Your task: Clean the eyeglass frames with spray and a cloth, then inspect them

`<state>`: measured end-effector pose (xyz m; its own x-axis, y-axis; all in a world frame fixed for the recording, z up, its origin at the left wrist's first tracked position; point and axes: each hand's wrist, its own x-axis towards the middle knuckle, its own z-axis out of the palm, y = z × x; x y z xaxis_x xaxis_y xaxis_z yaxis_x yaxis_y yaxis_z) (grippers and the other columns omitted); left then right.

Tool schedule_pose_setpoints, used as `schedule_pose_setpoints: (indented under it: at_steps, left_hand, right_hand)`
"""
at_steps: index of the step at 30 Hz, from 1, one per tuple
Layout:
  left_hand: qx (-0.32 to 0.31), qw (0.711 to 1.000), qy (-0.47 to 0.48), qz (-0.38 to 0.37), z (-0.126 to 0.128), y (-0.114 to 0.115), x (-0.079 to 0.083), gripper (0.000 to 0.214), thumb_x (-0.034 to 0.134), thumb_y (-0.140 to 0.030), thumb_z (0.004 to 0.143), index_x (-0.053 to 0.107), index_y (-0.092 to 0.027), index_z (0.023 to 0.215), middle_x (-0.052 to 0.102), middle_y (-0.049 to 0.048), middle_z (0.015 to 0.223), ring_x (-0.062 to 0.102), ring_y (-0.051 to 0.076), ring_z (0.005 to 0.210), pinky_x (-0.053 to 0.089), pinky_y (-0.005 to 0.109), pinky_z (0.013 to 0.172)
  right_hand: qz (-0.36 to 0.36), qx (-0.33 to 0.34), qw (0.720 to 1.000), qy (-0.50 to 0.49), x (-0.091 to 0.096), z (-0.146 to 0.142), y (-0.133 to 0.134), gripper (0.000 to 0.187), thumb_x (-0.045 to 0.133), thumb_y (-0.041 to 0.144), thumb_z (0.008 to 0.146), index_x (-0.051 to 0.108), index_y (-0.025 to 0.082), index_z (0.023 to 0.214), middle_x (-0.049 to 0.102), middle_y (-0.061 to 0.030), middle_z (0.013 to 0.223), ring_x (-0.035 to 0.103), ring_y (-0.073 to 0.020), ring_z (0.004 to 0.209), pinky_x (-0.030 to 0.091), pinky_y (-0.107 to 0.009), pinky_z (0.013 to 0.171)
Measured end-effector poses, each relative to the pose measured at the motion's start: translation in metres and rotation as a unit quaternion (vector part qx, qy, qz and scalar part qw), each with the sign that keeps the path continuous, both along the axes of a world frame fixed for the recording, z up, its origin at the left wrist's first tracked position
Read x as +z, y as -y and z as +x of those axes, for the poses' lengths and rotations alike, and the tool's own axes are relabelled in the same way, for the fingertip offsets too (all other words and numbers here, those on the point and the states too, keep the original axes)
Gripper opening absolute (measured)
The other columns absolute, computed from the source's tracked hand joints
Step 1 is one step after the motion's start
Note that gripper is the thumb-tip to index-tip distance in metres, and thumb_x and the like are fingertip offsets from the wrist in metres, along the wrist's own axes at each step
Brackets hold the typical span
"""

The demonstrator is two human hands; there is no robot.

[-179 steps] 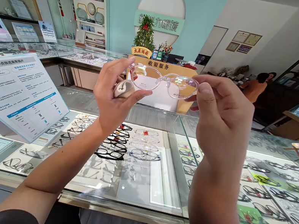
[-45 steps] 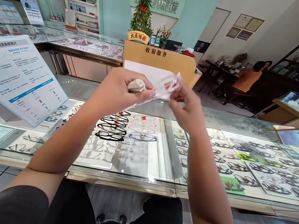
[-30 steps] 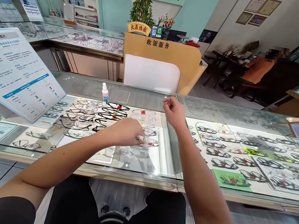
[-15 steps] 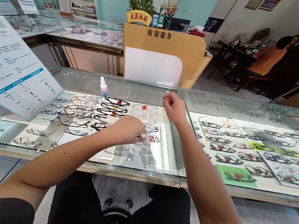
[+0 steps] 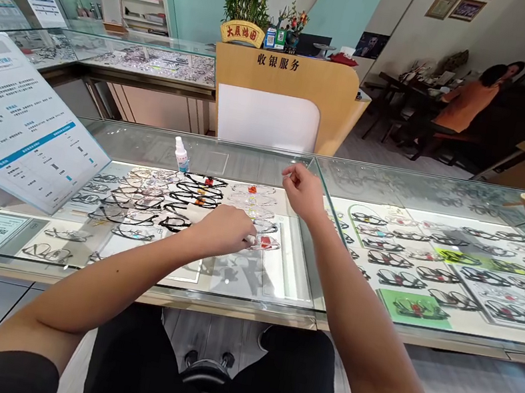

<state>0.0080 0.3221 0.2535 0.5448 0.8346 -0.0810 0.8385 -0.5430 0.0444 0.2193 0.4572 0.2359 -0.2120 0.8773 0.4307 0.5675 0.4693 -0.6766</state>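
Head view: left hand [image 5: 223, 230] low over glass table [image 5: 233, 305], grip clenched on end of clear glasses [image 5: 265, 243] lying on tabletop, just right of fingertips. Pale cloth [image 5: 194, 213] just behind that hand. Right hand [image 5: 301, 193] raised farther back, apart from glasses, grip pinched, thumb against forefinger. Spray bottle [image 5: 181, 154] upright, farther left. Tilted info sign [image 5: 21, 127] at far left.

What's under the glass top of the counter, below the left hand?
Rows of spectacle frames, black and clear, on white trays. The left hand and its forearm hide whatever lies directly beneath them.
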Motion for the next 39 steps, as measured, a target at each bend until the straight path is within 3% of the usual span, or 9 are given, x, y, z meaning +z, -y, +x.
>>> schedule_pose_setpoints:
  at_steps: [10,16,21,28,35,39]
  left_hand:
    - [0.025,1.000,0.010,-0.008,-0.001,-0.001,0.000,0.030,0.064,-0.039,0.105,0.085,-0.024,0.091,0.086,0.0091,0.096,0.080,0.030,0.094,0.043,0.034,0.071]
    - [0.044,0.998,0.034,0.001,-0.006,0.000,0.014,0.035,0.063,-0.050,0.108,0.085,-0.025,0.097,0.086,0.0072,0.097,0.079,0.029,0.098,0.039,0.034,0.068]
    - [0.107,0.992,0.042,0.049,-0.015,-0.009,0.019,0.027,0.062,-0.038,0.107,0.087,-0.028,0.107,0.087,0.0063,0.110,0.079,0.029,0.104,0.044,0.035,0.074]
    - [0.087,0.994,0.041,0.044,-0.011,-0.018,0.008,0.026,0.066,-0.040,0.105,0.087,-0.027,0.108,0.087,0.0085,0.109,0.078,0.027,0.105,0.049,0.032,0.080]
    - [0.069,0.997,0.002,0.015,-0.004,-0.018,0.006,0.029,0.059,-0.033,0.107,0.087,-0.023,0.112,0.087,0.0092,0.118,0.079,0.031,0.114,0.047,0.036,0.080]
    - [0.061,0.997,0.034,0.021,-0.009,-0.019,0.005,0.028,0.060,-0.033,0.107,0.086,-0.023,0.104,0.087,0.0078,0.112,0.079,0.029,0.110,0.046,0.035,0.077]
  right_hand:
    - [-0.008,0.000,1.000,0.002,0.001,0.000,0.001,0.012,0.059,0.026,0.087,0.066,0.025,0.096,0.053,0.0023,0.067,0.050,-0.0209,0.066,0.036,-0.036,0.069]
    - [-0.012,-0.002,1.000,0.004,0.002,0.000,0.002,0.013,0.059,0.025,0.087,0.067,0.025,0.097,0.054,0.0022,0.068,0.050,-0.0207,0.066,0.036,-0.036,0.069]
    - [-0.005,-0.003,1.000,0.004,0.002,0.000,0.002,0.012,0.058,0.025,0.087,0.067,0.024,0.096,0.054,0.0021,0.068,0.051,-0.0209,0.066,0.036,-0.036,0.070]
    - [-0.018,0.000,1.000,0.006,0.004,-0.003,0.004,0.012,0.059,0.023,0.087,0.067,0.024,0.096,0.055,0.0024,0.068,0.052,-0.0208,0.067,0.037,-0.036,0.070]
    - [-0.020,0.004,1.000,0.003,0.004,-0.003,0.005,0.012,0.059,0.025,0.088,0.066,0.025,0.097,0.054,0.0025,0.068,0.051,-0.0209,0.067,0.037,-0.036,0.071]
    - [-0.012,-0.004,1.000,-0.009,0.003,0.000,0.002,0.014,0.059,0.025,0.087,0.066,0.025,0.098,0.053,0.0027,0.069,0.051,-0.0210,0.067,0.037,-0.036,0.072]
